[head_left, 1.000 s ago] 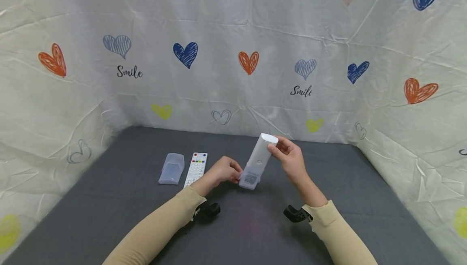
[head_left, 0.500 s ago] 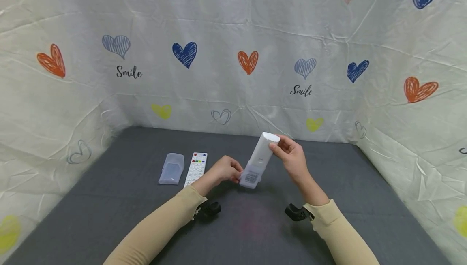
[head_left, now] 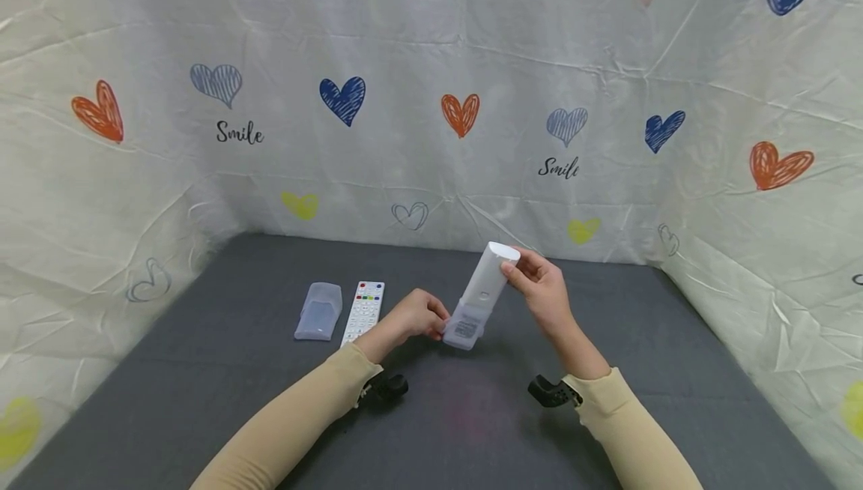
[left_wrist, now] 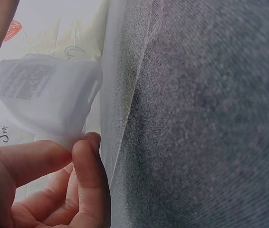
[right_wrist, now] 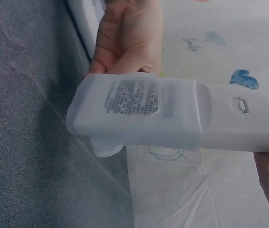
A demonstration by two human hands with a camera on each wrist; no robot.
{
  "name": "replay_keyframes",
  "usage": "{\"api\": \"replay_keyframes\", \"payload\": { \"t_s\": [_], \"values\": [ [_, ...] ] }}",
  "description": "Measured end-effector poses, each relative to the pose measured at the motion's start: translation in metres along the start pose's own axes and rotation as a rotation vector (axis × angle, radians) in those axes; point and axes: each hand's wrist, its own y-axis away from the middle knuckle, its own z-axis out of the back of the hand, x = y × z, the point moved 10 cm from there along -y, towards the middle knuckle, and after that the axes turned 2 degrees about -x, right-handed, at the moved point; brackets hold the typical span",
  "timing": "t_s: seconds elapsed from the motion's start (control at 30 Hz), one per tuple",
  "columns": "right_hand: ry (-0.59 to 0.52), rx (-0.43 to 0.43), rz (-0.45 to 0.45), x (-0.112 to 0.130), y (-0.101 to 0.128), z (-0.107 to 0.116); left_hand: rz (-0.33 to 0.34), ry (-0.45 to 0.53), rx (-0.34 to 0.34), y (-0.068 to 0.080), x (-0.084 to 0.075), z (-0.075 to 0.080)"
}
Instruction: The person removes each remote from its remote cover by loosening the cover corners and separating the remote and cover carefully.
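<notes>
Remote (head_left: 487,282) tilted between both hands (left hand (head_left: 418,315) pinching sleeve (head_left: 464,327))

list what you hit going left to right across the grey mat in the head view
clear silicone cover lying flat → white remote with coloured buttons lying flat → left hand → held white remote with a clear cover on its lower end → right hand

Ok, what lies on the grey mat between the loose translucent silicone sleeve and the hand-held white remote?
In the head view, a white remote with coloured buttons lies flat between the loose translucent sleeve and the held white remote; the left hand comes next.
</notes>
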Motion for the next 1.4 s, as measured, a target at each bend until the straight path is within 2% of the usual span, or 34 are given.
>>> {"api": "replay_keyframes", "payload": {
  "t_s": [1.13, 1.4],
  "values": [
    [-0.037, -0.037, 0.0, 0.005, -0.003, 0.01, 0.006, -0.015, -0.008, 0.004, -0.006, 0.004],
    [-0.05, -0.038, -0.005, 0.004, -0.003, 0.012, -0.011, -0.017, -0.011, 0.007, -0.009, 0.003]
  ]
}}
